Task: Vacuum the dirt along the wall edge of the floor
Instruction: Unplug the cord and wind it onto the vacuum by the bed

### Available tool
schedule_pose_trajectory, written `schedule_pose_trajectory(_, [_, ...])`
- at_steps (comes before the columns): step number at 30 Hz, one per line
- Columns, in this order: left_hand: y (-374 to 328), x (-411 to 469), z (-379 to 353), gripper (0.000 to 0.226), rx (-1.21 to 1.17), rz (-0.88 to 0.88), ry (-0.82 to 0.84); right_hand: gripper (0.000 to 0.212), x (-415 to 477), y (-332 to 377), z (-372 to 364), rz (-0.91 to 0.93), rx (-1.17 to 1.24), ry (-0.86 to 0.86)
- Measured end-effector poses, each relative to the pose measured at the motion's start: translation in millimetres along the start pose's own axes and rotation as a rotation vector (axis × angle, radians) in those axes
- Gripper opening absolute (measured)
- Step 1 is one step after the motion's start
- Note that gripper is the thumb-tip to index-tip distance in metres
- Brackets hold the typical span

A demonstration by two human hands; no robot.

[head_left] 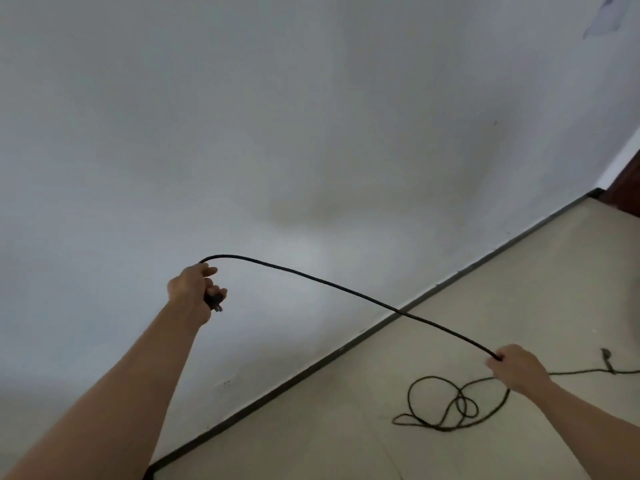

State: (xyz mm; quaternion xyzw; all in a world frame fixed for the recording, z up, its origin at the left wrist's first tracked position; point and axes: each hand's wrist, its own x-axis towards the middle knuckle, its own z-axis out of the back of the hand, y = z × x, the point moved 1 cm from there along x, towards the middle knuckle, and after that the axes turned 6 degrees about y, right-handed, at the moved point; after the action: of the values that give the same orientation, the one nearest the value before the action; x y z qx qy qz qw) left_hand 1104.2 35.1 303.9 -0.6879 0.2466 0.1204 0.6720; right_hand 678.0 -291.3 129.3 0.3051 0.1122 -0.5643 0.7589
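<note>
A black power cord arcs in the air between my two hands. My left hand is raised in front of the white wall and grips the cord's end, with the black plug sticking out below my fingers. My right hand holds the cord lower down on the right, above the floor. Beyond my right hand the cord drops into loose loops on the beige floor. No vacuum cleaner is in view.
A dark baseboard runs diagonally where the white wall meets the tiled floor. More cord trails off to the right edge. A dark brown door or frame stands at the far right corner.
</note>
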Motion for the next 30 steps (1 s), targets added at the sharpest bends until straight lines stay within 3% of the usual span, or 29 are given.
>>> schedule_pose_trajectory(2, [0.7,8.5,-9.1,0.022,0.079,-0.011,-0.017,0.042,6.8,-24.5,4.4,-0.094,0.091,0.007])
schedule_pose_trajectory(4, [9.4,13.6,-30.7,0.024,0.201,-0.028,0.070,0.050,10.9,-21.5,5.3,-0.101,0.105,0.032])
schedule_pose_trajectory(7, [31.0,17.6,-75.7,0.032,0.377,-0.050,0.271,0.044,8.4,21.5,7.3,0.042,-0.021,0.098])
schedule_pose_trajectory(15, [58.7,25.7,-177.7,0.014,0.679,-0.098,0.793,0.023,-25.0,159.7,36.7,0.561,-0.163,0.014])
schedule_pose_trajectory(19, [60.6,15.9,-221.2,0.012,0.858,-0.152,0.981,0.023,-34.5,176.8,58.5,0.646,-0.204,-0.045])
schedule_pose_trajectory(25, [79.0,-24.2,-290.6,0.022,1.027,-0.161,1.248,0.016,-20.4,142.6,92.4,0.551,-0.030,-0.245])
schedule_pose_trajectory(27, [83.7,-31.8,-315.3,0.027,1.010,-0.182,1.250,0.018,0.3,109.1,99.2,0.405,0.045,-0.312])
schedule_pose_trajectory(30, [84.7,-33.5,-354.1,0.029,0.950,-0.162,1.211,0.018,39.6,42.6,102.5,0.047,0.154,-0.337])
